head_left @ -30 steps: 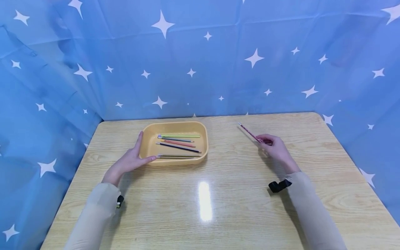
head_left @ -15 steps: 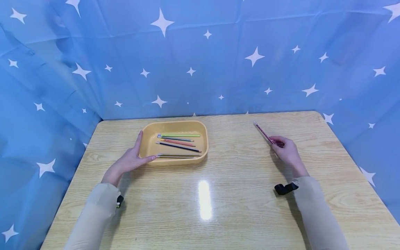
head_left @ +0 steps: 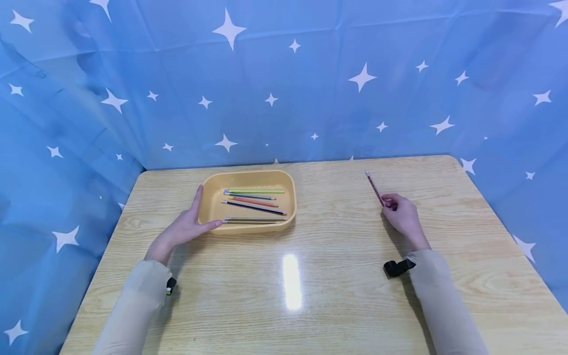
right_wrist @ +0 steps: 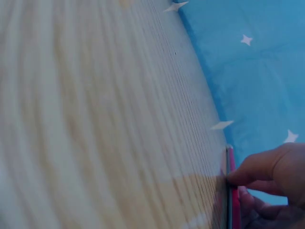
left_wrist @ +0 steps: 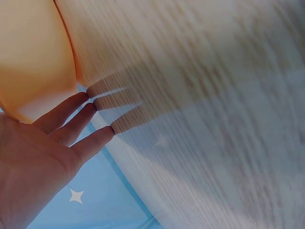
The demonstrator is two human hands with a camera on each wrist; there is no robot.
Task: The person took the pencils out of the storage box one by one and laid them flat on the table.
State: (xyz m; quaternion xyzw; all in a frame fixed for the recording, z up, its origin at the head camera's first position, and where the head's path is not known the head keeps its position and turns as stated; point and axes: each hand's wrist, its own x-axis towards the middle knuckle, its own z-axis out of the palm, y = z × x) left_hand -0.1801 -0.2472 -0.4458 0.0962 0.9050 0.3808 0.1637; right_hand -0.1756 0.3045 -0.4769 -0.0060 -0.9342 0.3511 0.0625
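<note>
My left hand (head_left: 185, 228) lies against the left end of a yellow tray (head_left: 292, 190), its thumb at the front rim and its other fingers along the outer side. Straight, spread fingers show in the left wrist view. Inside the tray lie several pencils, among them a yellow-green one (head_left: 262, 192), a red one (head_left: 259, 202) and a dark one (head_left: 255, 207). On the right side of the table, my right hand (head_left: 403, 217) pinches a dark red pencil (head_left: 374, 188) between thumb and fingers. That pencil's pale end points away; its other end is hidden by the hand.
The wooden table (head_left: 337, 276) spreads around the tray and both hands. Behind it and at both sides hangs a blue star-printed cloth (head_left: 266, 74). A bright light reflection falls on the middle of the table.
My right hand has shifted to the right with the dark red pencil, which now points more directly toward the back. My left hand and the tray have stayed in place.
</note>
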